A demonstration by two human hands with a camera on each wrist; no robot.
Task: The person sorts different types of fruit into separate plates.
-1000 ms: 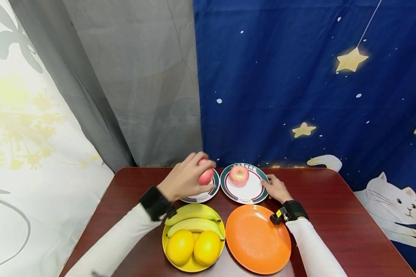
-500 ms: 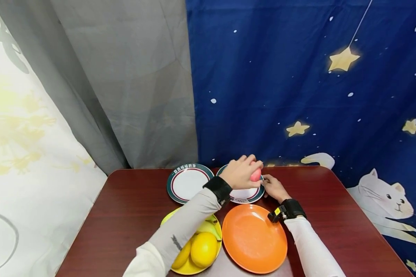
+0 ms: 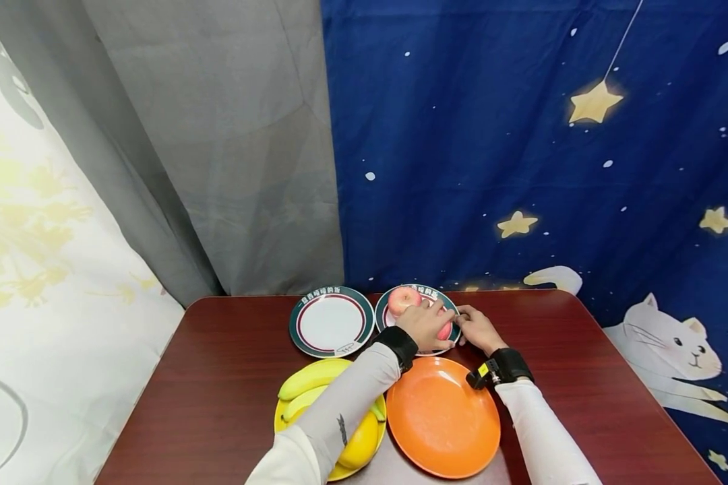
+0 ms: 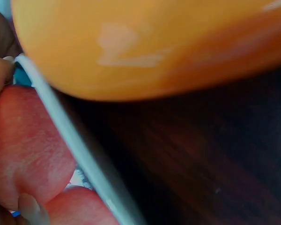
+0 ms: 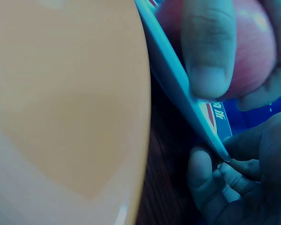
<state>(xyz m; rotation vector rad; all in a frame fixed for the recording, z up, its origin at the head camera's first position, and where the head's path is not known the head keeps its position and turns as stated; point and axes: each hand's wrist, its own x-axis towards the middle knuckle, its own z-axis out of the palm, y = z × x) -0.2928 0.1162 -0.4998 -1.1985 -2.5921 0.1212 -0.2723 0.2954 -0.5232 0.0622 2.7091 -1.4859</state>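
Observation:
My left hand [image 3: 423, 325] grips a red apple [image 3: 445, 331] over the right-hand green-rimmed white plate [image 3: 381, 315]. In the left wrist view fingers wrap this apple [image 4: 33, 145], and it sits against a second apple [image 4: 86, 208]. That second apple [image 3: 403, 298] lies on the same plate, toward its back left. At the plate's right edge my right hand [image 3: 480, 330] pinches the rim. The right wrist view shows its thumb and fingers on the rim [image 5: 210, 136], just below the held apple [image 5: 253, 51]. Whether the held apple touches the plate is hidden.
A matching white plate [image 3: 334, 323] stands to the left. In front are an orange plate [image 3: 443, 417] and a yellow plate [image 3: 279, 421] bearing bananas [image 3: 315, 377] and round yellow fruit [image 3: 360, 448], partly covered by my left sleeve. Curtains hang behind the table [image 3: 218, 377].
My left hand has carried the apple from the left white plate to the right one and lowered it beside the other apple. The right hand keeps its hold on the rim.

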